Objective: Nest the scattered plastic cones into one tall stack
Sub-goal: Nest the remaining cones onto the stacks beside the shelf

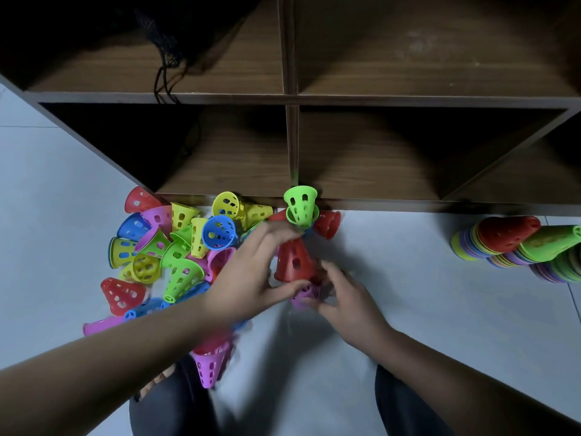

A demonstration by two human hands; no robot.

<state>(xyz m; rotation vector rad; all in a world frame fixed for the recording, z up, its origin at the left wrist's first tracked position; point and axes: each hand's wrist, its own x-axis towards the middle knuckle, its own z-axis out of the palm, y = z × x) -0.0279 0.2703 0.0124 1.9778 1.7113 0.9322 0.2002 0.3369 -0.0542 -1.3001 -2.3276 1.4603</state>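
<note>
Cones gripped at centre frame

The left hand (251, 272) curls round a perforated red cone (294, 261); the right hand (342, 297) pinches a purple cone (306, 293) just below it. Glossy holed plastic cones (176, 247) lie heaped centre-left on the pale tiled floor (408, 294); nested stacks (518, 250) lie far right.

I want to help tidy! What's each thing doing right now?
red plastic cone with holes: upright, between both hands.
purple plastic cone: under the red one, in the fingers.
left hand: grips the red cone.
right hand: curled round the purple cone.
pile of coloured plastic cones: loose on the grey floor.
two green plastic cones: nested together by the shelf.
stacked cones on the right: already nested.
brown wooden shelf: compartments open.
</note>
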